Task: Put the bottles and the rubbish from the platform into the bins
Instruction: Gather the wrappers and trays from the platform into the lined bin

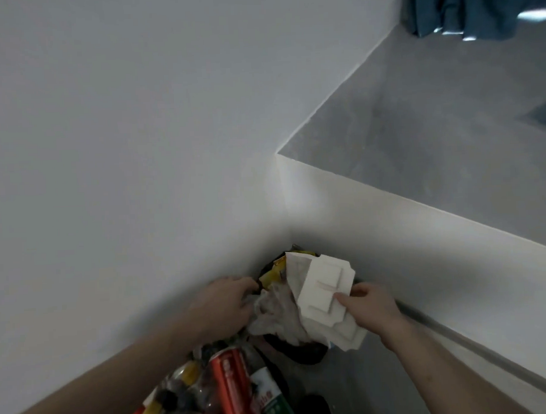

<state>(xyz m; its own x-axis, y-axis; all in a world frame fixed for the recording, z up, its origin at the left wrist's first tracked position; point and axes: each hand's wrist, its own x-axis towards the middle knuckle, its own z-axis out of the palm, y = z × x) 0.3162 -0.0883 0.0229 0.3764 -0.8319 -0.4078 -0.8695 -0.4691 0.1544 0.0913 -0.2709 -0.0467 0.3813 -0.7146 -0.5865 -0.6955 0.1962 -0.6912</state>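
Note:
A black-lined bin (304,353) stands in the corner below the platform (433,145), heaped with crumpled paper (275,312), a yellow wrapper (272,273) and white moulded cardboard (324,285). My right hand (371,308) grips the cardboard at its right edge, thumb on top. My left hand (221,301) reaches into the left side of the heap and its fingertips are hidden among the rubbish. A second bin at the bottom holds several plastic bottles (176,393) and a red can (230,385).
A white wall (124,150) closes the left side, and the platform's white side face (406,248) closes the right. Blue cloth (475,10) hangs at the top right. Grey floor (364,389) shows beside the bins.

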